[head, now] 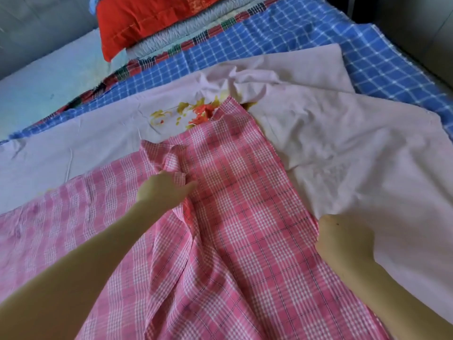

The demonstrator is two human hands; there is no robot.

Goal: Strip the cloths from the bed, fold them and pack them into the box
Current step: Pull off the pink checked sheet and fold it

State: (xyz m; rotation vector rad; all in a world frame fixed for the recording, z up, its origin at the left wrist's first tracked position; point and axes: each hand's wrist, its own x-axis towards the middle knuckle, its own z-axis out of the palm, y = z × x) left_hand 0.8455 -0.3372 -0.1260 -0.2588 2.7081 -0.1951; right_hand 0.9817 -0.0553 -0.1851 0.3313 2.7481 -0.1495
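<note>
A pink checked cloth (235,217) lies spread across the bed in front of me, creased down its middle. My left hand (164,190) pinches a bunched fold of it near the centre. At the cloth's right edge my right hand (343,239) grips the hem with curled fingers. Under it lies a pale lilac sheet (355,143) with a yellow and red flower print (193,111), rumpled on the right. Beneath that a blue checked sheet (306,38) covers the far part of the bed. No box is in view.
A red pillow (147,20) rests on a grey ribbed cushion (186,30) at the head of the bed. Bare pale blue mattress (49,84) shows at the far left. A grey wall runs behind.
</note>
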